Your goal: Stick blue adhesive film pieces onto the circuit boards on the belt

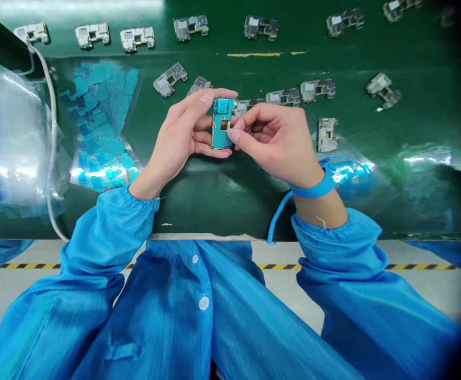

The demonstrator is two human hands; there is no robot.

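My left hand [186,129] is closed around a small circuit board [220,138], its thumb near the top edge and its fingers behind. The board stands upright lengthwise, its face largely blue, with a rectangular cut-out in the middle. At the board's lower right edge, my right hand [274,140] pinches with thumb and forefinger. Whether a thin piece lies between those fingertips is hidden. A blue wrist strap [313,186] with a coiled cord circles my right wrist. Just behind my hands lie more circuit boards [282,97], some partly covered by my fingers.
Several circuit boards [92,35] line the back of the green table [222,200]. To the left, a clear bag [106,126] holds many blue pieces, beside a white cable [51,132] and crumpled plastic bags [15,121]. Another plastic bag [353,177] lies right of my right wrist.
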